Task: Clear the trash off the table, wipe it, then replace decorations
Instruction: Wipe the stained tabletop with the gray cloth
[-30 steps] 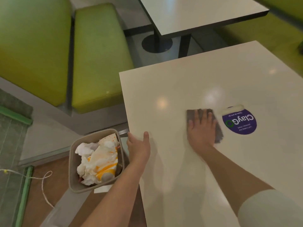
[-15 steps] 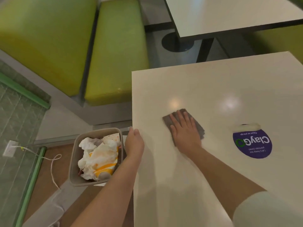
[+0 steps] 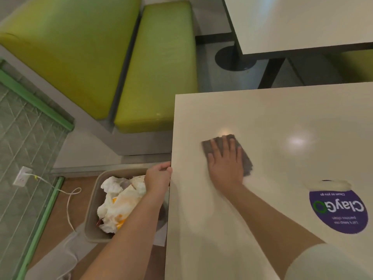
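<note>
A grey cloth [image 3: 245,160] lies flat on the cream table [image 3: 262,114], towards its left side. My right hand [image 3: 225,164] presses down on the cloth with straight, spread fingers. My left hand [image 3: 158,175] grips the table's left edge, fingers curled round it. Below that edge stands a beige bin [image 3: 91,211] filled with crumpled white and yellow paper trash [image 3: 119,203]. A round purple ClayGo sticker [image 3: 339,211] sits on the table at the right.
A green bench seat [image 3: 157,65] with its backrest [image 3: 66,51] stands beyond the table's far left corner. A second table [image 3: 298,23] on a black post is at the back right. A white cable [image 3: 68,199] runs from a wall socket across the floor.
My right hand has slid the cloth leftwards across the table, away from the sticker. My left hand stays at the table's edge, its fingers now curled round it.
</note>
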